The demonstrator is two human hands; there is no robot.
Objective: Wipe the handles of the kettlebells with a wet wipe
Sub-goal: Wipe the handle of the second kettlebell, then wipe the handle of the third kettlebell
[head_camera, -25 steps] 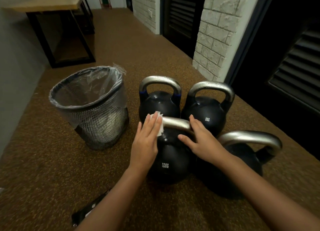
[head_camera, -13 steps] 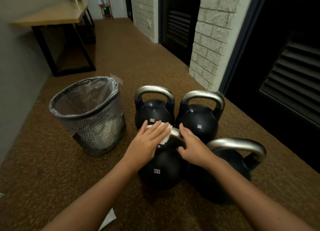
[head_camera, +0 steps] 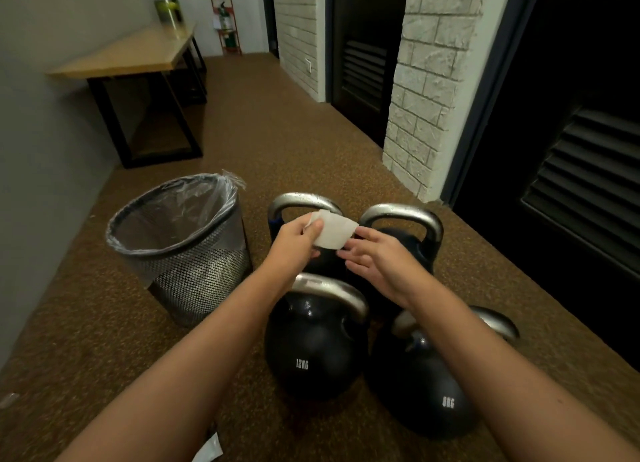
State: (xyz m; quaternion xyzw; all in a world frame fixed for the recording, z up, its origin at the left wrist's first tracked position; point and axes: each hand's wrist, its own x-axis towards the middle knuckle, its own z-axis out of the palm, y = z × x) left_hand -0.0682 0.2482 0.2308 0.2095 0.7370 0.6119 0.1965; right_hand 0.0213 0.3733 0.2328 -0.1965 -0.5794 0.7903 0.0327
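Wet wipe [head_camera: 331, 233]: a white sheet held in the air above the four kettlebells, clear of every handle. The left hand [head_camera: 293, 245] pinches its left edge between thumb and fingers. The right hand [head_camera: 375, 260] touches the right edge with its fingertips, fingers loosely spread. Below the hands stands the 12 kg kettlebell [head_camera: 313, 349], with the 8 kg kettlebell [head_camera: 420, 389] just beside it on the right. Two more kettlebells [head_camera: 412, 226] stand behind, partly hidden by the hands. A mesh bin [head_camera: 183, 250] with a plastic liner stands to the left on the brown floor [head_camera: 86, 323].
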